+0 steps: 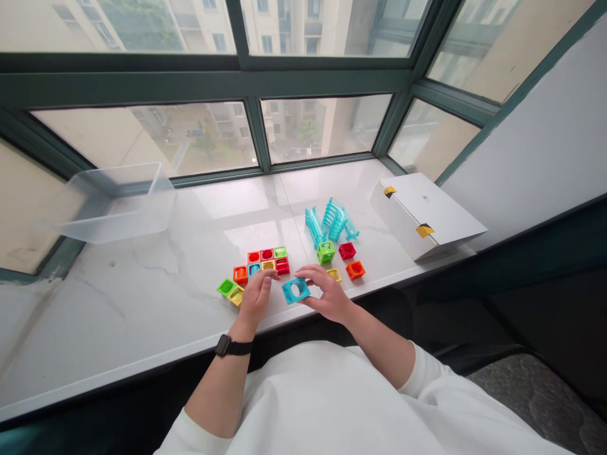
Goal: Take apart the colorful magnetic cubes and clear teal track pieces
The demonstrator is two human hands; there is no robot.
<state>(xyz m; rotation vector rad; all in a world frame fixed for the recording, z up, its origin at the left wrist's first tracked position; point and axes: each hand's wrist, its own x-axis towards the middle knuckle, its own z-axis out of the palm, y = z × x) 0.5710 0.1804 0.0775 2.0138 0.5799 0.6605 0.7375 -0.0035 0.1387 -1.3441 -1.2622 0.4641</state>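
Observation:
My right hand pinches a light blue cube block with a round hole just above the white marble sill. My left hand rests with curled fingers against a joined cluster of coloured cube blocks, touching its near side by the green block and yellow block. I cannot tell whether the left fingers grip a block. Loose blocks lie right of my hands: a green one, a red one, an orange one and a yellow one.
Clear turquoise ridged track pieces lie behind the loose blocks. A white cardboard box sits at the right end of the sill. A clear plastic bin stands at the back left, by the window. I wear a black wristwatch.

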